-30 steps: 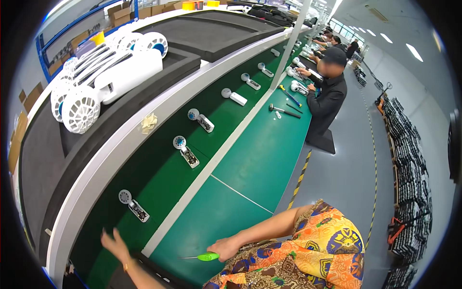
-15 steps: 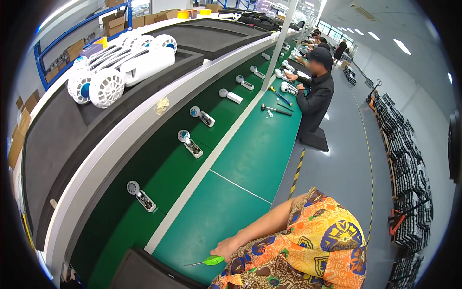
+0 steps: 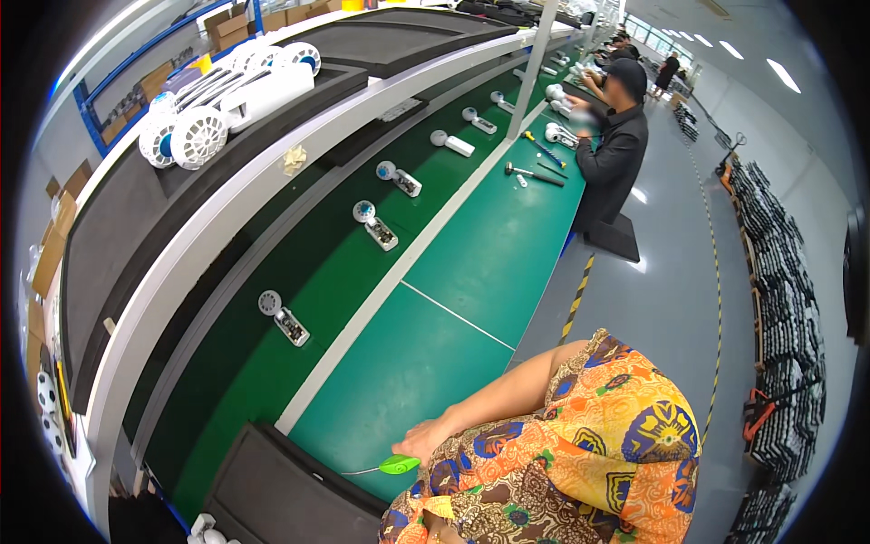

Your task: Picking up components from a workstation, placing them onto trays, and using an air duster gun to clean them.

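My right hand (image 3: pixel 419 442) rests on the green worktop (image 3: pixel 435 363) near its front edge, its fingers curled and their tips turned out of sight. Whether anything is inside them is hidden. Just below this hand lies a tool with a bright green handle (image 3: pixel 399 465) and a thin metal shaft pointing left. The handle sits beside the patterned cloth over my body. A dark padded tray or mat (image 3: pixel 281 490) overlaps the worktop's left corner. My left hand is out of the picture; a small patch of skin shows at the bottom edge.
White round-headed devices, one an open-cased device (image 3: pixel 284 319), line the green conveyor (image 3: pixel 335 281). A hammer (image 3: pixel 535 174) lies near a co-worker (image 3: pixel 621 145) who handles a white part. White wheeled parts (image 3: pixel 227 109) lie on the upper shelf (image 3: pixel 163 299). Stacked dark parts (image 3: pixel 784 299) stand right.
The view has shifted, so the worktop and conveyor sit higher and farther right. My right hand and the green-handled tool keep their places on the worktop.
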Demonstrator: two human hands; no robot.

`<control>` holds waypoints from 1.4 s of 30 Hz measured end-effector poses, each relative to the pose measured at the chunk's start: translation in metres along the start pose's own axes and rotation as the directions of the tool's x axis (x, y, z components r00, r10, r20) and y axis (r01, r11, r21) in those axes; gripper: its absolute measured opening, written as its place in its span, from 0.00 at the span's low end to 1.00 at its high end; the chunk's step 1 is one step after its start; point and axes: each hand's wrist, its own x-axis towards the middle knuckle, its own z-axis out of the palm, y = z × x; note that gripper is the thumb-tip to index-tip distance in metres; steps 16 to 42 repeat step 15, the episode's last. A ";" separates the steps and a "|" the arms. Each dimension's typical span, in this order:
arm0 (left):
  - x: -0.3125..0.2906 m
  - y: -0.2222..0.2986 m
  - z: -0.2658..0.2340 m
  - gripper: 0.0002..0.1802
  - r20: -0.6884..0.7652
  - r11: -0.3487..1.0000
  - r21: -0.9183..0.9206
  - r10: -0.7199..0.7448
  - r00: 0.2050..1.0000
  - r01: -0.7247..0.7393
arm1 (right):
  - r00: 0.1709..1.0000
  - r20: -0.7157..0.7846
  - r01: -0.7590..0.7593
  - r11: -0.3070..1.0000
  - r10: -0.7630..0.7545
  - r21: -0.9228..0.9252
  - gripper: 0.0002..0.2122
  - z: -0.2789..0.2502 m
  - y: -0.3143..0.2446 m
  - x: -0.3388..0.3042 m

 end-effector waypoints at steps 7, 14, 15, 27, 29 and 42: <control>-0.011 0.006 -0.138 0.14 0.115 0.971 -0.241 0.022 0.993 0.007 | 0.995 -0.022 0.097 0.993 -0.095 0.062 0.21 -0.014 -0.020 -0.018; -0.092 -0.001 -0.034 0.17 0.575 0.433 -0.641 -0.275 0.770 0.634 | 0.951 0.001 0.289 0.887 -0.310 0.361 0.25 -0.022 -0.017 0.007; -0.110 0.014 -0.060 0.17 0.498 0.468 -0.669 -0.294 0.816 0.577 | 0.931 0.074 0.303 0.871 -0.357 0.388 0.25 -0.009 -0.026 0.016; -0.110 0.014 -0.060 0.17 0.498 0.468 -0.669 -0.294 0.816 0.577 | 0.931 0.074 0.303 0.871 -0.357 0.388 0.25 -0.009 -0.026 0.016; -0.110 0.014 -0.060 0.17 0.498 0.468 -0.669 -0.294 0.816 0.577 | 0.931 0.074 0.303 0.871 -0.357 0.388 0.25 -0.009 -0.026 0.016; -0.110 0.014 -0.060 0.17 0.498 0.468 -0.669 -0.294 0.816 0.577 | 0.931 0.074 0.303 0.871 -0.357 0.388 0.25 -0.009 -0.026 0.016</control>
